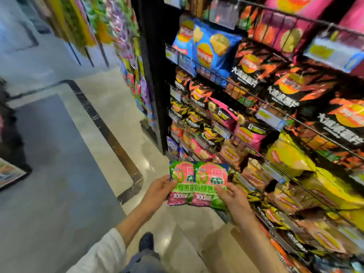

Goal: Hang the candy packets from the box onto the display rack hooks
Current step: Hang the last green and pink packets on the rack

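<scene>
The left hand (pixel 160 191) grips the left edge of two candy packets (pixel 198 185), its thumb laid over their front and its fingers curled behind. The right hand (pixel 232 198) pinches the right edge of the same pair, thumb on the printed face and fingers tucked underneath. The packets are green and pink, side by side and slightly overlapping, held flat and face up in the lower centre of the frame, above the pale tiled floor (pixel 110 119). Both forearms reach up from the bottom edge and converge on the packets; the left one emerges from a light sleeve (pixel 102 251). A dark shoe (pixel 146 242) shows between the arms. To the right, filling that side of the frame, stands a wire rack (pixel 262 107) crowded with chip bags (pixel 212 47). The view is blurred.
</scene>
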`<control>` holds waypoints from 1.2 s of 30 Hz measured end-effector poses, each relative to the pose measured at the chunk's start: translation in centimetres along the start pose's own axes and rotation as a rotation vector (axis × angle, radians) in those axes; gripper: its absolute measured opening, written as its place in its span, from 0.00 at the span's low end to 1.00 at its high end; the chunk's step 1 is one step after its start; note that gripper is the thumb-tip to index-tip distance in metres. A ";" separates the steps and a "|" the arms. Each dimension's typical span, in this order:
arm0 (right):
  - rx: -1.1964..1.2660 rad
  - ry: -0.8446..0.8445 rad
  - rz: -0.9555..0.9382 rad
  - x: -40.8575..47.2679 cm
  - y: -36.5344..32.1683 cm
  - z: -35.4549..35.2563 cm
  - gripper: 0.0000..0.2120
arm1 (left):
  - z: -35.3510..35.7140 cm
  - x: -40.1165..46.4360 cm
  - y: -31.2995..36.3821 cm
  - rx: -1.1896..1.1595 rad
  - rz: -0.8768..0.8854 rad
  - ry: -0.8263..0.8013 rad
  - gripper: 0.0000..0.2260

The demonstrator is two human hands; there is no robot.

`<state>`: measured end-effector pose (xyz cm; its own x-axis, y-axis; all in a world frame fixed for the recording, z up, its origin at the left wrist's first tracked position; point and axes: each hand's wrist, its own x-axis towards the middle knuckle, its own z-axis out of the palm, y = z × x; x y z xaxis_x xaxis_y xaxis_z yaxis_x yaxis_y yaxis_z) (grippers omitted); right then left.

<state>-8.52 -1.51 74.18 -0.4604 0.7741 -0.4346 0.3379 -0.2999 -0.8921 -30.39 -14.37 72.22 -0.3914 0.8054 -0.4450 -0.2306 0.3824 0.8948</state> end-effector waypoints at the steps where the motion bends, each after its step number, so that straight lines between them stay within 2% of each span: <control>1: -0.013 -0.013 -0.014 0.9 -1.0 1.5 0.05 | -1.6 0.5 0.5 -0.017 0.012 0.016 0.12; 8: -0.005 -0.054 -0.117 7.4 -8.1 13.1 0.11 | -13.6 4.2 5.6 -0.099 0.093 0.077 0.12; 12: 0.036 -0.083 -0.177 9.8 -13.0 19.1 0.06 | -20.0 6.3 9.1 -0.137 0.142 0.103 0.11; 16: 0.022 -0.096 -0.233 12.4 -17.1 24.0 0.07 | -25.1 8.6 12.6 -0.144 0.187 0.152 0.10; 29: -0.012 -0.085 -0.463 27.3 -32.3 33.7 0.09 | -38.3 22.4 26.7 -0.079 0.356 0.267 0.10; 36: -0.015 -0.012 -0.586 34.8 -40.6 37.8 0.11 | -43.6 29.7 35.3 -0.062 0.440 0.226 0.08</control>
<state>-69.30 16.50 90.56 -0.5831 0.8021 0.1293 0.0360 0.1845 -0.9822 -89.02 3.31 89.01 -0.6454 0.7633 -0.0289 -0.0504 -0.0048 0.9987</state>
